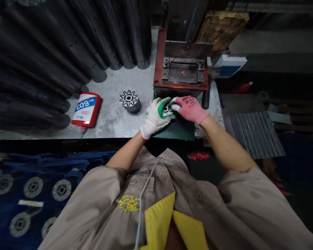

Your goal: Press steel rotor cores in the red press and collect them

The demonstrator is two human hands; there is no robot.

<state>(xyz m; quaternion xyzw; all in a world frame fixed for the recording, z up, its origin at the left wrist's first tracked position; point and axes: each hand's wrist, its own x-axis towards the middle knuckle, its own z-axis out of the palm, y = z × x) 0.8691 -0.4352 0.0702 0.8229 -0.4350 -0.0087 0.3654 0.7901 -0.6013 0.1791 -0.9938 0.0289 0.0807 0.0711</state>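
My left hand (158, 115), in a white knit glove with green coating, is wrapped around a slotted metal core (167, 110). Only the core's star-patterned end face shows between the fingers. From the other side, my right hand (190, 109), in a pink glove with white fingertips, has its fingers closed at the core's upper right edge. Both hands are over a dark green mat (181, 130), just in front of a red-framed press fixture (158, 74). Left of my hands, a similar slotted core (130, 101) stands upright on the metal bench (112, 119).
A red-and-white BT-603 bottle (86, 109) lies on the bench at left. Long dark stacked cylinders (94, 66) fill the back left. A dark rod (206, 99) is beside the fixture, with a white-and-blue box (231, 65) to the right. Blue crates (41, 208) holding several cores are below left.
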